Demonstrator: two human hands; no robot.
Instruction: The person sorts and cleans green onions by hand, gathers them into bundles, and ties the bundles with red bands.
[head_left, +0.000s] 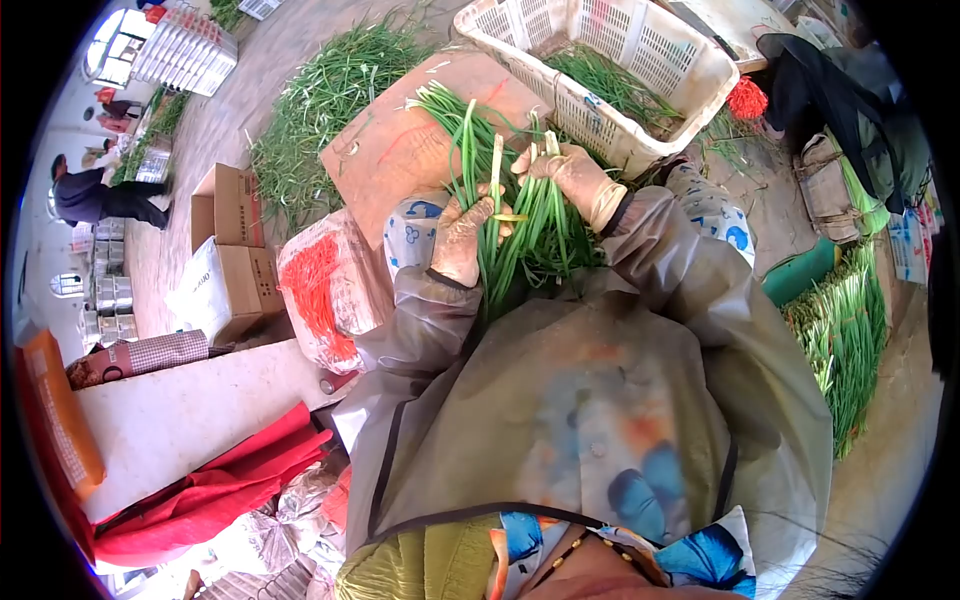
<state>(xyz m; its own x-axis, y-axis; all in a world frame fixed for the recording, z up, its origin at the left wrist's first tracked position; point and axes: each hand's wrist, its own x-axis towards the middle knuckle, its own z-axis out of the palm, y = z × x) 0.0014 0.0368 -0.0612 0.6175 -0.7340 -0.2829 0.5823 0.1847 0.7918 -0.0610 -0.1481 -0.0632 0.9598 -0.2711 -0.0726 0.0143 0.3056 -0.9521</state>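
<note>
Long green stalks (540, 225) with pale ends lie across my lap, between my two gloved hands. My left hand (462, 235) is closed round some of them, its fingertips near a yellowish leaf. On the other side my right hand (575, 180) is closed on the pale ends of more stalks. Beyond the hands, a further bunch (445, 105) rests on a reddish-brown board (390, 150). Both gloves are stained, and the leaves partly hide the fingers.
A white crate (640, 130) with greens stands beyond my right hand. Loose greens (320, 110) are heaped left of the board. Red ties (315, 290) lie on a package near my left elbow. Bundled greens (855, 340) stand at right. A person (105, 195) walks far left.
</note>
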